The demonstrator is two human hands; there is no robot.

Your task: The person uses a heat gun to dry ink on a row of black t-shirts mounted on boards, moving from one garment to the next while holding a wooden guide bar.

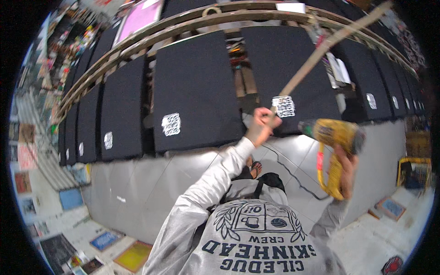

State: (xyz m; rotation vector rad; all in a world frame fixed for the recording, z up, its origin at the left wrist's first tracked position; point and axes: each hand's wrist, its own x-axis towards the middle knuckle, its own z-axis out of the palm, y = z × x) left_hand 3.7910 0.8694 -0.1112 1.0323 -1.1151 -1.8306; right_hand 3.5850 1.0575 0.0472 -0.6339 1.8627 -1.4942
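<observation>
My right hand [347,169] is wrapped round the handle of a yellow heat gun [331,132], whose nozzle points left, toward the dark panel's near edge. A looped yellow guard runs down in front of the handle. My left hand [262,128] has its fingers closed at the near end of a long wooden stick [316,57], which slants away up to the far right. Beneath the stick lies a black fabric panel [284,55] with a white square print [285,106] near its front edge, just right of my left hand.
More black panels [195,82] stand in a row on both sides, with white prints. Wooden rails [183,28] run behind them. A dark cord [293,176] lies on the tiled floor [183,178] by my feet. Framed screens [133,256] lie at lower left; a yellow-framed item [415,172] stands right.
</observation>
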